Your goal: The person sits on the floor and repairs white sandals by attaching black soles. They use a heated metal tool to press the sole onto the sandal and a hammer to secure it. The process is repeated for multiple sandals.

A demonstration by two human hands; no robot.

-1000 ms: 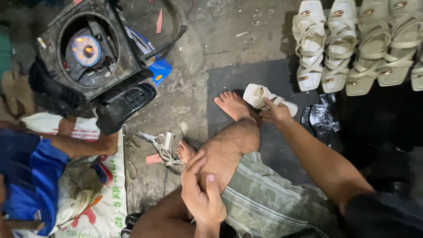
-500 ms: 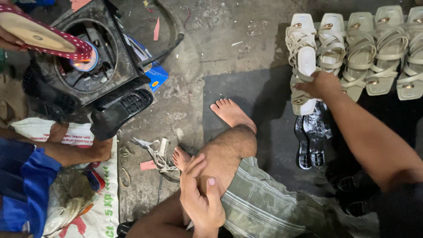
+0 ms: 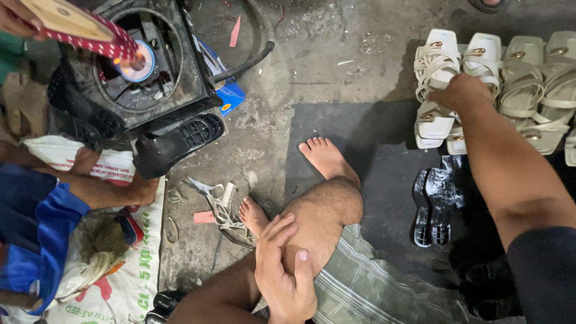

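Left hand (image 3: 284,270) rests flat on knee; right hand (image 3: 459,93) reaches forward

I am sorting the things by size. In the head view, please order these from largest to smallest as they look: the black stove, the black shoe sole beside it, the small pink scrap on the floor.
1. black stove
2. black shoe sole
3. pink scrap

All differ clearly in apparent size.

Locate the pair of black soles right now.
In the head view, the black soles lie side by side on the dark floor patch at right, below the row of cream sandals that the right hand is touching, just right of the bent knee.
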